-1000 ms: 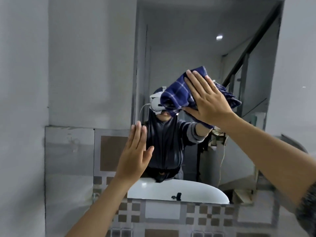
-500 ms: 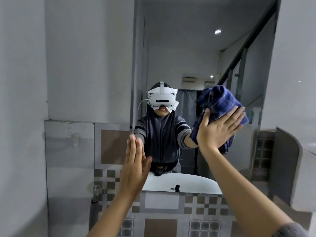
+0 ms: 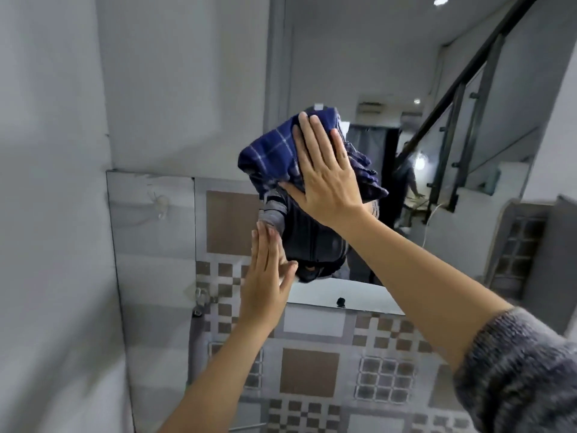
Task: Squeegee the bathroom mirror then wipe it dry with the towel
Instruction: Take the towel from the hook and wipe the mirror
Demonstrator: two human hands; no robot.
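The bathroom mirror hangs on the wall in front of me and reflects a room with a staircase. My right hand lies flat on a bunched blue checked towel and presses it against the middle of the glass. My left hand rests flat, fingers together, on the mirror's lower left corner and holds nothing. No squeegee shows in the frame.
Brown and grey patterned tiles cover the wall under the mirror. A plain grey wall closes in on the left. A small metal hook sits on the tiles at lower left. A dark-edged panel stands at the right.
My right hand has slid the towel from the mirror's right side back to the left and slightly up, onto the centre. The left hand stays at the lower left corner. The view has tilted.
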